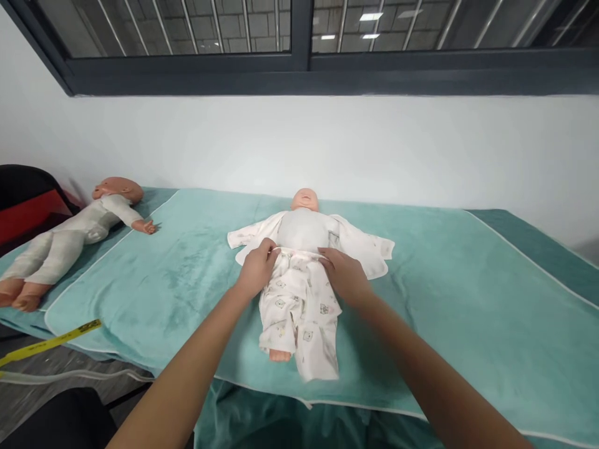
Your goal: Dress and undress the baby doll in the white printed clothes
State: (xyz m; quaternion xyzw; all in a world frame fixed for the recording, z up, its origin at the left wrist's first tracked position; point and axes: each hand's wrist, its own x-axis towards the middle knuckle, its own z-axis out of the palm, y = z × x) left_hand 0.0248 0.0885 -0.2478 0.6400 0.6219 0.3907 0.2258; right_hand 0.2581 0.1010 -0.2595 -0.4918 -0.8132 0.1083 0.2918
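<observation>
A baby doll [305, 201] lies on its back in the middle of the padded surface, head toward the wall. Its white jacket [365, 243] is spread wide at both sides, leaving the pale torso uncovered. White printed baby pants [299, 305] cover the doll's legs, and one foot [279, 355] pokes out of the left-hand leg opening. My left hand [259, 267] pinches the waistband at its left end. At the opposite end, my right hand [345, 274] has its fingers closed on the same waistband. The other foot is hidden inside the longer-hanging pant leg.
Teal towelling [468, 299] covers the bed up to the white wall. A second doll [77, 234] in white wrappings lies at the far left, beside a red and black item [35, 209]. A yellow strap [51, 342] hangs near the left front edge. Above is a dark-framed window [299, 78].
</observation>
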